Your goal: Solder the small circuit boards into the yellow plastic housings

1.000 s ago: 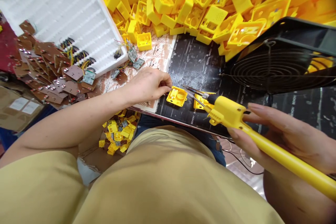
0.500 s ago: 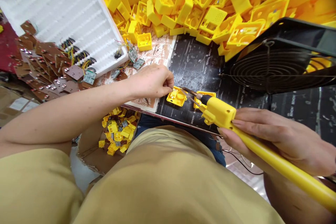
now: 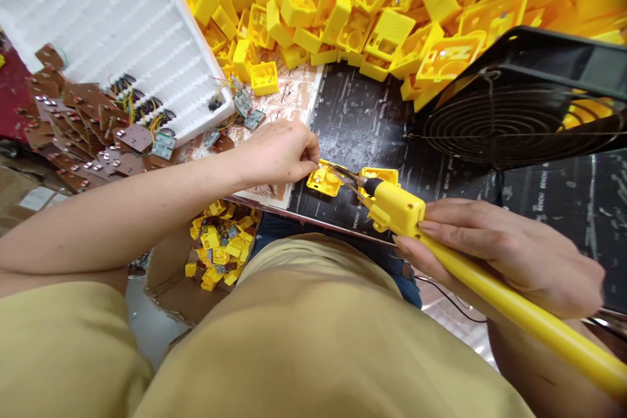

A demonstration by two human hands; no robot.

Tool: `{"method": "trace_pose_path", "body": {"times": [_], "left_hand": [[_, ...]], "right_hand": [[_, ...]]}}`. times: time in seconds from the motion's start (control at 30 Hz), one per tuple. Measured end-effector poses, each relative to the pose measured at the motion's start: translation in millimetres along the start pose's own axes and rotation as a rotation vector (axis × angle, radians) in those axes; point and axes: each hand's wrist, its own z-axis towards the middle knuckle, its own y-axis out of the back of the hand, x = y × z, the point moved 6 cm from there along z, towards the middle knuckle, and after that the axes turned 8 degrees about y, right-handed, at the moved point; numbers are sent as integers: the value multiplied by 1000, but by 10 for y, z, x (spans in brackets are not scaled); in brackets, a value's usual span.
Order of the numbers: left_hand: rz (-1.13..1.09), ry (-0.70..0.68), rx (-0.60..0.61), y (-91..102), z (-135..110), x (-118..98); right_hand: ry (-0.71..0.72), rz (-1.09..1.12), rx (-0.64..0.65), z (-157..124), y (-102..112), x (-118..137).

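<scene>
In my right hand (image 3: 504, 241) is a yellow soldering iron (image 3: 399, 206), its long handle running to the lower right. Its metal tip reaches left, over the right side of a small open yellow case half (image 3: 323, 181) lying flat on the bench. My left hand (image 3: 289, 153) is pinched at the upper left edge of that case half; whatever lies between the fingertips is hidden. A second yellow case half (image 3: 386, 177) rests just to the right, partly covered by the iron.
Yellow cases (image 3: 353, 19) are heaped along the back. A black fan (image 3: 494, 111) stands at right. Brown circuit boards (image 3: 93, 111) pile beside a white foam tray (image 3: 122, 32) at left. Below the bench edge, a cardboard box (image 3: 166, 274) holds small yellow pieces.
The soldering iron and my right hand have moved slightly left, bringing the tip farther over the case half. My left hand keeps its pinch there. The whole view has shifted a little.
</scene>
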Motion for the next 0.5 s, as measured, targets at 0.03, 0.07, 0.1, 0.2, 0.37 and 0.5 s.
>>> {"method": "trace_pose_path", "body": {"times": [0.03,0.07,0.1,0.2,0.37,0.5], "left_hand": [[8,-3,8,-3,3,-9],[14,-9,20,-9,10,-21],[18,-17,33,-13,19,-33],[16,-41,60,-17,51,-62],[18,-36,58,-6,79,-62],[13,-7,61,-21,80,-55]], "right_hand": [[5,-1,5,10,-4,10],[1,-4,11,19,-8,16],[-9,-6,26,27,-16,20],[-39,-8,38,38,-21,23],[23,-12,36,55,-38,29],[157,20,11,93,-51,70]]}}
